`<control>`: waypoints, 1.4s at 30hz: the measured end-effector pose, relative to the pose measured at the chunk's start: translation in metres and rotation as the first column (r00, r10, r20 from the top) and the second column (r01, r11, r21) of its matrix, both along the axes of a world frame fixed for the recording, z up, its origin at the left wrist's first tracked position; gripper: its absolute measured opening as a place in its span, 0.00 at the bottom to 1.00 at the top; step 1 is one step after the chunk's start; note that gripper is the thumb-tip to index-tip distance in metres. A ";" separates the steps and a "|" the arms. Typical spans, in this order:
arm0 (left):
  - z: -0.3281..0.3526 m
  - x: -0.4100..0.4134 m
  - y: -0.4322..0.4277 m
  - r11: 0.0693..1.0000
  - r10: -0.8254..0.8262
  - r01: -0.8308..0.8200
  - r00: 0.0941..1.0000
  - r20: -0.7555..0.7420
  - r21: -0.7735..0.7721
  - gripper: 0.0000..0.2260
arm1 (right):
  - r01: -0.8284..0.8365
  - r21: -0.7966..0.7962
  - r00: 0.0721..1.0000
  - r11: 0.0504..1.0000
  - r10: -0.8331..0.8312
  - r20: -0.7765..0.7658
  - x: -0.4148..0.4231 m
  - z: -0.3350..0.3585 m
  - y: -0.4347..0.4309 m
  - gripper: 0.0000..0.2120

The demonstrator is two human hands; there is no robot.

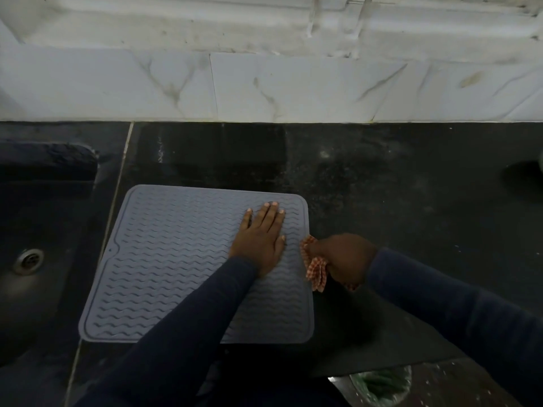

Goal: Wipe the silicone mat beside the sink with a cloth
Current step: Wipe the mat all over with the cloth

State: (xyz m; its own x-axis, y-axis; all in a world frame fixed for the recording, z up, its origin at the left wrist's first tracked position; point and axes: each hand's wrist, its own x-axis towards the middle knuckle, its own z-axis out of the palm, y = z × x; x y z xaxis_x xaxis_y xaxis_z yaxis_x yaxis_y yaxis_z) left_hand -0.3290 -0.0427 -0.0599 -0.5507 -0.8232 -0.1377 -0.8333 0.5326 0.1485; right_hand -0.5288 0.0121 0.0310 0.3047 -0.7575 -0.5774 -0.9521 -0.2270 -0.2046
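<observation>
The grey silicone mat (164, 259) lies on the dark counter (411, 201), with the sink (44, 230) at its 9 o'clock and its long axis seemingly running 9 to 3. The left hand (260, 239) presses flat on the mat, fingers straight. The right hand (346, 259) clutches the checked cloth (316, 270) just off the 3 o'clock edge, so the wipe would run toward 9. A tiled wall (264, 86) stands at 12.

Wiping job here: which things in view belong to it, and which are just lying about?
In the job: silicone mat, checked cloth, left hand flat on the mat, right hand gripping the cloth.
Lying about: sink, drain, tiled wall, bin holding something green.
</observation>
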 end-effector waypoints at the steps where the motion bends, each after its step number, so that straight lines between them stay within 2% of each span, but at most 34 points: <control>1: -0.001 0.000 0.000 1.000 -0.003 0.003 1.000 0.002 -0.001 0.29 | 0.009 0.005 1.000 1.000 -0.009 0.007 0.001 0.001 0.005 0.15; 7: 0.000 -0.001 0.000 1.000 0.002 -0.002 1.000 -0.020 -0.004 0.28 | -0.042 0.020 0.999 0.999 0.041 0.004 -0.001 0.009 0.026 0.23; 12: -0.001 0.000 0.001 1.000 0.004 -0.004 0.999 -0.039 -0.004 0.28 | 0.028 -0.006 0.998 1.000 -0.028 0.052 0.003 0.001 0.052 0.17; 14: 0.001 0.001 0.003 1.000 0.012 -0.013 0.997 -0.077 -0.008 0.28 | 0.049 -0.059 0.996 0.997 -0.044 0.083 0.006 -0.002 0.053 0.22; 18: 0.009 0.003 0.028 0.999 -0.025 0.019 0.983 -0.182 -0.040 0.27 | -0.011 -0.125 0.998 0.992 0.018 0.054 0.014 -0.006 0.049 0.17; 22: 0.004 0.004 0.075 0.995 -0.101 0.097 0.967 -0.234 -0.025 0.26 | -0.086 -0.071 0.996 0.994 0.085 -0.020 0.023 0.009 0.057 0.18; 26: -0.004 0.012 0.093 0.995 -0.103 0.100 0.978 -0.179 -0.024 0.25 | -0.143 0.015 0.986 0.990 0.144 -0.079 0.035 0.025 0.074 0.17; 31: -0.002 0.011 0.091 0.995 -0.095 0.097 0.984 -0.153 0.000 0.24 | -0.139 0.103 0.986 0.985 0.148 -0.080 0.062 0.035 0.108 0.16; 34: -0.001 0.010 0.091 0.996 -0.091 0.093 0.986 -0.143 0.008 0.25 | -0.022 0.151 0.999 0.988 0.027 -0.031 0.075 0.033 0.126 0.15; 37: 0.000 0.010 0.092 0.996 -0.093 0.094 0.986 -0.138 0.006 0.25 | 0.075 0.362 0.988 0.929 -0.118 0.098 0.094 0.021 0.147 0.16; 39: 0.000 0.011 0.091 0.994 -0.105 0.107 0.983 -0.153 0.006 0.26 | 0.161 0.412 0.951 0.897 -0.252 0.177 0.108 0.009 0.165 0.17; 41: 0.002 0.016 0.089 0.993 -0.081 0.101 0.957 -0.278 0.061 0.26 | 0.308 0.350 0.847 0.885 -0.422 0.322 0.114 0.004 0.171 0.14; 42: 0.009 0.020 0.086 0.983 -0.026 0.097 0.915 -0.402 0.156 0.25 | 0.412 0.340 0.726 0.846 -0.530 0.439 0.115 0.005 0.172 0.12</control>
State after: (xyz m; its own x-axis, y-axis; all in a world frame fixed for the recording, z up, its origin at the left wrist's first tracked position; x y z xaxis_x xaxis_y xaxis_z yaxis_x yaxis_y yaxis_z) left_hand -0.3093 0.0435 -0.0512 -0.6374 -0.7699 -0.0315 -0.6530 0.5181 0.5524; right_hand -0.4141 0.1845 0.0365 0.2274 -0.7638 -0.6040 -0.6722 0.3256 -0.6649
